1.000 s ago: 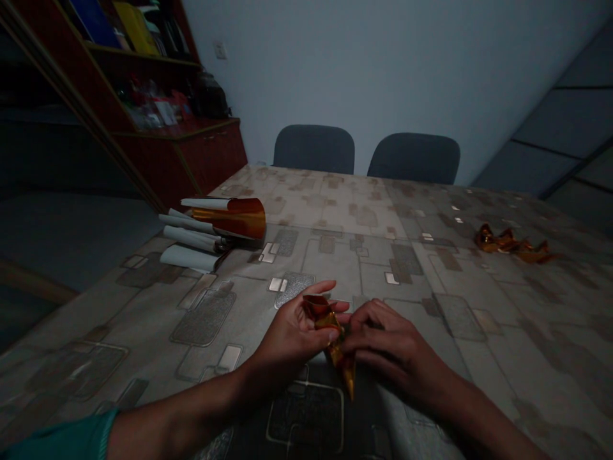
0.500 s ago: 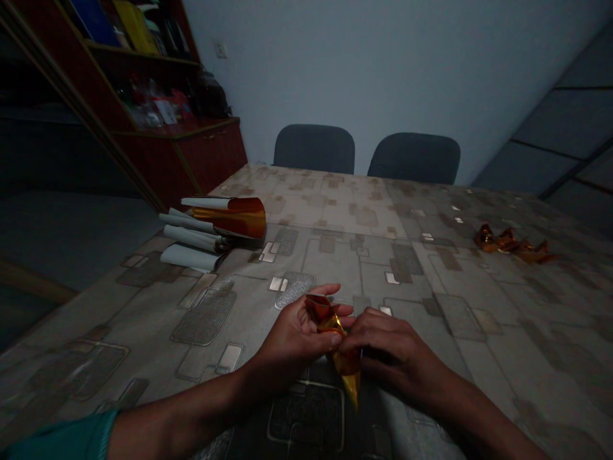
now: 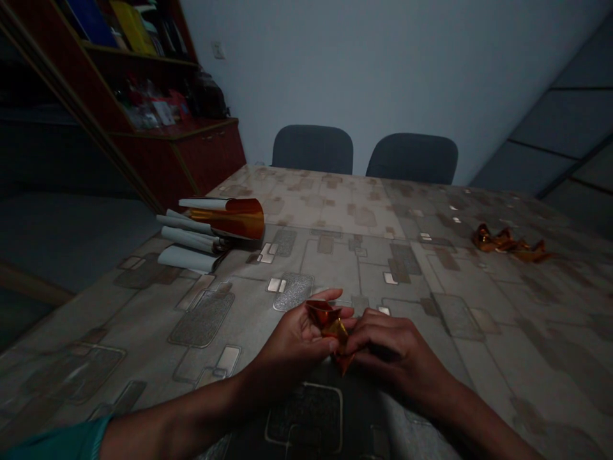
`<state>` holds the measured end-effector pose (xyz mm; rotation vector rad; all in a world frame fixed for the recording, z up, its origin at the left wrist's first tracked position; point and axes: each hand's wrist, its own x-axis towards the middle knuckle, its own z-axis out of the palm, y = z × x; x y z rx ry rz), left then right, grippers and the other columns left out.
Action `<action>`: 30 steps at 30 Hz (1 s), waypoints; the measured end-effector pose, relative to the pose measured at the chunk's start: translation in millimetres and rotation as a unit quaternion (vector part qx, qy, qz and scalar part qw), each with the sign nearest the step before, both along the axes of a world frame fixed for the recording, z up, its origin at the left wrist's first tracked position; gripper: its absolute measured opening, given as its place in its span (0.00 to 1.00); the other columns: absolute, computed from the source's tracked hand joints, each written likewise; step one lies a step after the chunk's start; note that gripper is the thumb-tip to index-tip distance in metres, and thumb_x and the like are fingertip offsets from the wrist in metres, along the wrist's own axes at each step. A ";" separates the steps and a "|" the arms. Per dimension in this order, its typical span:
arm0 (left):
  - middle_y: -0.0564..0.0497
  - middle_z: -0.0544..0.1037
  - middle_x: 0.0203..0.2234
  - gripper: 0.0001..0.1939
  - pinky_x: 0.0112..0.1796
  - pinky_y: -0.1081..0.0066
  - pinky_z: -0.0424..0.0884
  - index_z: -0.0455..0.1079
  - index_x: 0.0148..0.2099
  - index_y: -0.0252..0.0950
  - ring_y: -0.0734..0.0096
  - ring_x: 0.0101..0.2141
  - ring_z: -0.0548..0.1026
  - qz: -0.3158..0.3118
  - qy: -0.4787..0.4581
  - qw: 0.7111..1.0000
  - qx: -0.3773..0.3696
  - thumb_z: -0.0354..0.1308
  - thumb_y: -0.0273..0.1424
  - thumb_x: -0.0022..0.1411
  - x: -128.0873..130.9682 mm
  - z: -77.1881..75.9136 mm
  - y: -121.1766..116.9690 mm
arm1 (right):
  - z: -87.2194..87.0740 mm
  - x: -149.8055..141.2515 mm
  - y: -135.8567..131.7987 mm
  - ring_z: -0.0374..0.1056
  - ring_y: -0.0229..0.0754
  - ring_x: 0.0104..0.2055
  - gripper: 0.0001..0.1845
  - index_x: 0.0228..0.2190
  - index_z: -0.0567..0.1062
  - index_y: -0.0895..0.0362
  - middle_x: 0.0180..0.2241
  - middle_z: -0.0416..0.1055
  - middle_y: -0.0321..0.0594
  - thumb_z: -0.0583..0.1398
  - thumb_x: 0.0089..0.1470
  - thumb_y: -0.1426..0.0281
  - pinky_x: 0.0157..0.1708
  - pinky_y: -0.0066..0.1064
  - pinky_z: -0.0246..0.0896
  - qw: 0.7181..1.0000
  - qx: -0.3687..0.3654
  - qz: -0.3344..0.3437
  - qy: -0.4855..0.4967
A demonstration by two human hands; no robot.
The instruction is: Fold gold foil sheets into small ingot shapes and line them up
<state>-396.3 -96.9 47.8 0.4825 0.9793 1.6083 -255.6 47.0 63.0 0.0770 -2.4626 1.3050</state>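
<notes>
Between my two hands is a folded piece of shiny gold foil paper (image 3: 336, 329), with a hollow pointed end at the top and a short tip hanging below. My left hand (image 3: 299, 335) cradles it from the left, thumb pressed on its front and fingers behind. From the right, my right hand (image 3: 385, 342) pinches its lower side with thumb and fingers. Part of the paper is covered by my fingers. Several folded gold paper pieces (image 3: 510, 244) sit in a row at the far right of the table.
A stack of bent gold sheets with pale backs (image 3: 225, 220) lies at the table's left. The patterned table (image 3: 345, 262) reaches back to two dark chairs (image 3: 313, 148), (image 3: 412, 157) by the wall. A red-brown cabinet (image 3: 211, 153) stands at the back left.
The long lower point of the gold paper has become shorter, folded up between my hands. Both hands stay in nearly the same place.
</notes>
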 end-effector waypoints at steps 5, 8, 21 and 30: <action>0.41 0.76 0.48 0.38 0.49 0.60 0.70 0.60 0.59 0.34 0.58 0.46 0.78 0.005 0.002 1.000 -0.018 0.72 0.27 0.48 0.8 -3.9 -2.7 | 1.0 -0.2 -2.5 0.70 0.39 0.30 0.04 0.30 0.80 0.57 0.27 0.75 0.38 0.65 0.58 0.72 0.32 0.31 0.60 0.998 -0.021 -0.027 -0.049; 0.42 0.76 0.49 0.37 0.48 0.61 0.70 0.60 0.60 0.35 0.60 0.44 0.78 0.012 0.007 1.000 -0.023 0.71 0.27 0.50 3.7 -1.3 -2.7 | 0.4 0.2 -4.8 0.67 0.37 0.28 0.03 0.29 0.79 0.57 0.26 0.72 0.34 0.66 0.55 0.72 0.29 0.29 0.57 0.995 -0.039 -0.055 -0.078; 0.39 0.73 0.56 0.35 0.55 0.59 0.66 0.62 0.61 0.37 0.55 0.54 0.74 -0.011 0.015 1.000 0.016 0.70 0.26 0.53 7.2 -2.0 -2.6 | 3.1 -3.8 -13.4 0.61 0.36 0.24 0.09 0.22 0.69 0.56 0.22 0.64 0.32 0.61 0.52 0.74 0.25 0.28 0.50 0.984 -0.006 -0.155 -0.089; 0.43 0.74 0.51 0.27 0.54 0.59 0.65 0.66 0.53 0.38 0.57 0.51 0.74 -0.006 0.024 1.000 0.014 0.69 0.27 0.52 4.0 5.5 -0.6 | 5.6 -1.5 -9.1 0.59 0.38 0.25 0.09 0.25 0.74 0.55 0.22 0.64 0.33 0.61 0.55 0.67 0.25 0.30 0.50 0.980 -0.085 -0.133 -0.122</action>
